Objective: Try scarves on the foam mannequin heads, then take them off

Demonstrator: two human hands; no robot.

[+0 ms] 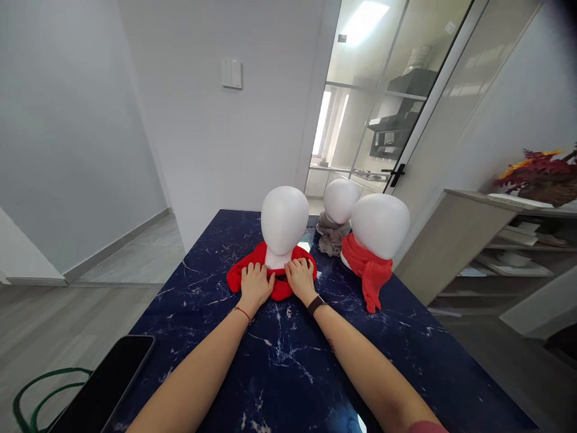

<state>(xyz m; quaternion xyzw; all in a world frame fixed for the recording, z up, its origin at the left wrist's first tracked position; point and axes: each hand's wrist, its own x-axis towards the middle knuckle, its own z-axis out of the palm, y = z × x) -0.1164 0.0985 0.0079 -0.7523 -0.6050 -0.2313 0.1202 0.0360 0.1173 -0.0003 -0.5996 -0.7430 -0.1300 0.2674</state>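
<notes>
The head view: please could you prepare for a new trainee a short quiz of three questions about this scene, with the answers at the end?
1. Count: how many white mannequin heads stand on the dark blue table?
2. True or false: the left hand and the right hand both touch a grey cloth.
3. Choose: what is worn on the right wrist?
a) a white glove
b) a dark band
c) a green ribbon

Key:
1. Three.
2. False; both touch the bright red cloth at the base of the leftmost head in the picture.
3. b
</notes>
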